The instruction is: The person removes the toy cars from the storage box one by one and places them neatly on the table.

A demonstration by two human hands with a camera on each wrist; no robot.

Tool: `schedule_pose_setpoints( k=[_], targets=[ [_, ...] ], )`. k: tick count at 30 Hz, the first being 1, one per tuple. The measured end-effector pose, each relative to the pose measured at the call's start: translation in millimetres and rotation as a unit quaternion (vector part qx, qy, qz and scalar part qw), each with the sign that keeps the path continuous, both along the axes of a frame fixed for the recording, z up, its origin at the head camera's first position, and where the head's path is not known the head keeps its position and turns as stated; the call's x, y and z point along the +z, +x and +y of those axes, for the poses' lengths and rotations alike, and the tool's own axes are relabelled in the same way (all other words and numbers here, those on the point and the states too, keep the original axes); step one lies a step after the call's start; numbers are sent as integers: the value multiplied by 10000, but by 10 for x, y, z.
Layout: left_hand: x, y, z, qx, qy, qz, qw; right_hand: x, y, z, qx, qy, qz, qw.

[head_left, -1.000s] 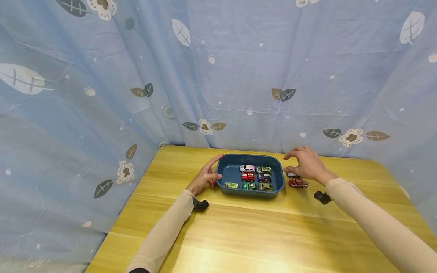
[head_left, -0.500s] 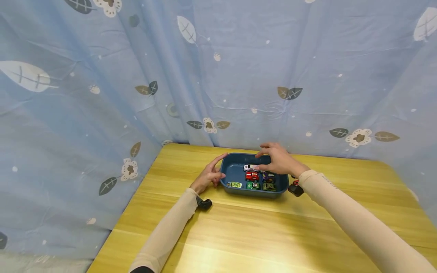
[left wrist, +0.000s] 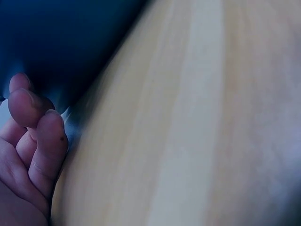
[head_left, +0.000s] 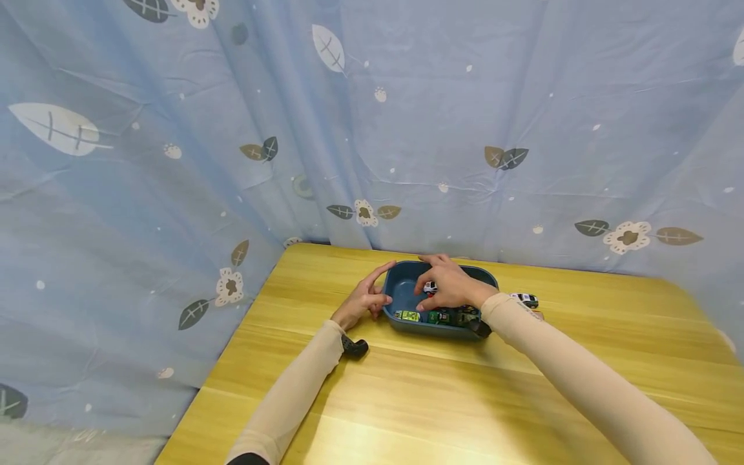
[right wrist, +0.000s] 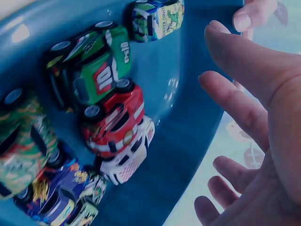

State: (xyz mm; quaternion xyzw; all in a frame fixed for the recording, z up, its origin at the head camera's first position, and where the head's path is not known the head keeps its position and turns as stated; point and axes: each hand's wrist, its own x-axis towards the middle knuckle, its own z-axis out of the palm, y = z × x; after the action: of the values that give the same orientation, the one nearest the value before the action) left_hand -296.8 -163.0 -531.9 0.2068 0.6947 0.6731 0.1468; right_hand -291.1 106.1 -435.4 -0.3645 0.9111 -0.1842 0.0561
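A dark blue bin [head_left: 442, 330] holds several toy cars, among them a green car [right wrist: 101, 66], a red car [right wrist: 117, 120], a white car [right wrist: 129, 157], and a yellow-green car [right wrist: 159, 21]. My left hand [head_left: 363, 302] holds the bin's left end, thumb at the rim and index finger stretched toward the far corner. Over the bin's middle hovers my right hand [head_left: 449, 284], thumb and fingers spread. Nothing sits between those fingers in the right wrist view. Part of the cars is hidden beneath this hand in the head view.
Right of the bin, a white-and-black toy car [head_left: 525, 299] rests on the wooden table [head_left: 407, 400]. Beside it another car [head_left: 538, 315] is mostly covered by my right sleeve. A blue patterned curtain [head_left: 430, 129] hangs behind the table.
My right hand has moved left from above the cars on the table to over the middle of the bin. My left hand stays at the bin's left end.
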Motion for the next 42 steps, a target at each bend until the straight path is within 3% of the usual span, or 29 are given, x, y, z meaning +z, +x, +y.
schedule_pose_setpoints(
  k=[13, 23, 42],
  targets=[
    [-10, 7, 15, -41, 39, -7, 10000, -123, 42, -226, 113, 530, 306, 9981],
    [-24, 18, 3, -40, 89, -51, 9999, -176, 110, -411, 201, 1533, 888, 9840],
    [-35, 7, -27, -36, 24, 40, 10000, -199, 130, -419, 228, 1473, 863, 9851]
  ],
)
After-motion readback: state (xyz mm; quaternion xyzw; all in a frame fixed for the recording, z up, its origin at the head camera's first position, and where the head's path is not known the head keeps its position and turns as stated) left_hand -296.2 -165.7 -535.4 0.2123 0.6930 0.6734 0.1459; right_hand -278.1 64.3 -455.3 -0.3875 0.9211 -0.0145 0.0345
